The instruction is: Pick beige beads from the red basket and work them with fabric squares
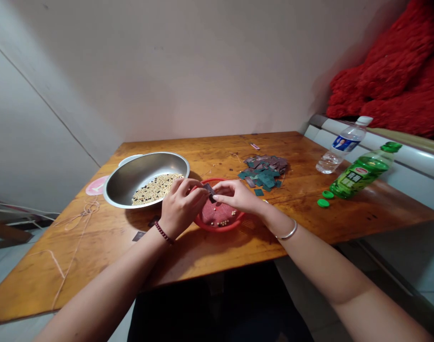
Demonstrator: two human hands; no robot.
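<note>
Above a red plastic basket (220, 229), my left hand (183, 204) and my right hand (240, 195) meet at a small dark square piece (210, 192). Both hands are closed on this piece, fingertips pinching its edges. Several pale round beads (222, 223) lie in the basket below. Left of my left hand, a tilted steel bowl (126, 183) holds many pale and black beads (156, 190). Beyond my right hand is a loose pile of dark brown and green squares (265, 171).
At the right stand a clear water bottle (341, 145) and a green bottle (363, 173), with two green caps (323, 203) nearby. Pale string (72, 256) lies at the left of the wooden table (106, 261). Two dark squares (138, 235) lie near my left wrist.
</note>
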